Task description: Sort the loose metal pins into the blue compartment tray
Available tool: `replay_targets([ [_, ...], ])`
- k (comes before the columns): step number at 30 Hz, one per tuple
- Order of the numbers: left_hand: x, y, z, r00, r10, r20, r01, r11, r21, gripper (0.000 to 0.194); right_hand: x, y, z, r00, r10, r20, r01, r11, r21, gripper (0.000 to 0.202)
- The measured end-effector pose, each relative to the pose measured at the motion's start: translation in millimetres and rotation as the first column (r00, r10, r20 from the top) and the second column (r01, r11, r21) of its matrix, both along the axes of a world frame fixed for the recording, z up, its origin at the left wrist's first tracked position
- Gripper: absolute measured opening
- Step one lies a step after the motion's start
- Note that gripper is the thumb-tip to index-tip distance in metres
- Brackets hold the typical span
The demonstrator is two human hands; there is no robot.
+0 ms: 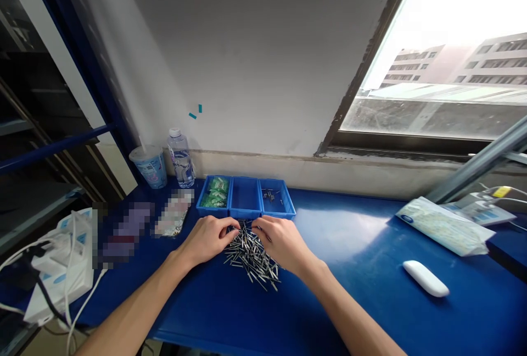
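A loose pile of thin metal pins (253, 260) lies on the blue table, just in front of three joined blue bins. At the pile's back left edge is my left hand (209, 238), thumb and fingertips pinched together. My right hand (282, 238) is over the back right of the pile, its fingers curled in a similar pinch. Whatever sits between the fingertips of either hand is too small to make out. Green-and-clear packets fill the left bin (199, 206). The middle bin (246, 194) shows a bare floor. A few small dark pins lie in the right bin (281, 191).
A water bottle (181, 161) and a lidded paper cup (150, 168) stand at the back left. Power strips with cables (68, 262) crowd the left edge. To the right lie a white oval case (426, 278) and a tissue pack (447, 227). Behind is a wall (255, 70).
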State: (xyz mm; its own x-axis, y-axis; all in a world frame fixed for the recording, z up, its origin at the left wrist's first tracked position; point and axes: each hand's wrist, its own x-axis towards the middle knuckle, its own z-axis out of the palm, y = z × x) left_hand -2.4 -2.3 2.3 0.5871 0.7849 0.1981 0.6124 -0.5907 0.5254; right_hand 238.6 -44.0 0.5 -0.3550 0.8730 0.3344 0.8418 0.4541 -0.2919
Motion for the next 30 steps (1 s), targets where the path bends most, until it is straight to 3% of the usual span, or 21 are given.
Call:
replay_targets([
  [5, 2, -1, 0.5, 1.0, -0.003, -0.02, 0.003, 1.0, 0.008, 0.025, -9, 0, -3.1, 0.993, -0.02, 0.113, 0.032, 0.994, -0.1, 0.015],
  [21, 9, -8, 2.1, 0.997, -0.063, 0.04, 0.062, 0.998, 0.015, 0.024, -14, 4, -12.4, 0.999, -0.004, 0.039, 0.008, 0.996, -0.086, 0.02],
  [25, 10, -8, 3.3, 0.994, -0.044, 0.097, 0.047, 0.998, -0.029, 0.029, -14, 2, -8.9, 0.98, 0.012, -0.199, -0.011, 1.0, 0.009, 0.018],
  [30, 10, -10, -0.6, 0.992, -0.076, 0.097, 0.079, 0.996, -0.027, 0.036, -18, -4, -0.9, 0.827, 0.124, -0.549, -0.145, 0.989, 0.004, 0.021],
])
